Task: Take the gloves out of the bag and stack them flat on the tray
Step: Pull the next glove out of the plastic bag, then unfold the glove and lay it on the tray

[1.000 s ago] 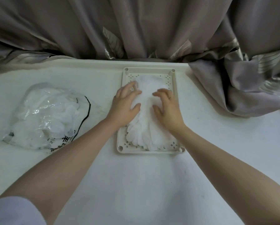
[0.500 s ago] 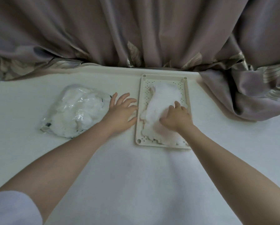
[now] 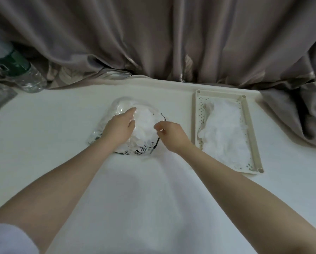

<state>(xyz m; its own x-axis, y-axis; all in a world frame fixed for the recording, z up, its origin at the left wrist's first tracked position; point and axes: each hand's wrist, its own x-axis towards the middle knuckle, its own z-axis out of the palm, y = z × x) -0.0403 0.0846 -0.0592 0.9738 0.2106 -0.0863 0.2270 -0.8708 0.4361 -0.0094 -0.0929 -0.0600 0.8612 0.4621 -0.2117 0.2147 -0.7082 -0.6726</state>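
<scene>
A grey curtain point(image 3: 153, 43) hangs behind a white table point(image 3: 135, 208). A tray point(image 3: 252, 136) at right holds flat white gloves point(image 3: 225, 132). A clear bag point(image 3: 144, 129) of gloves, with unreadable black print, sits centre. The left hand point(image 3: 119, 128) rests spread on the bag; the right hand point(image 3: 169, 133) pinches its edge. A plastic bottle point(image 3: 16, 68) stands far left.

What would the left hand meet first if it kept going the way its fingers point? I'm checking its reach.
The left hand likely meets the bag of gloves; its fingertips look already at the plastic.
</scene>
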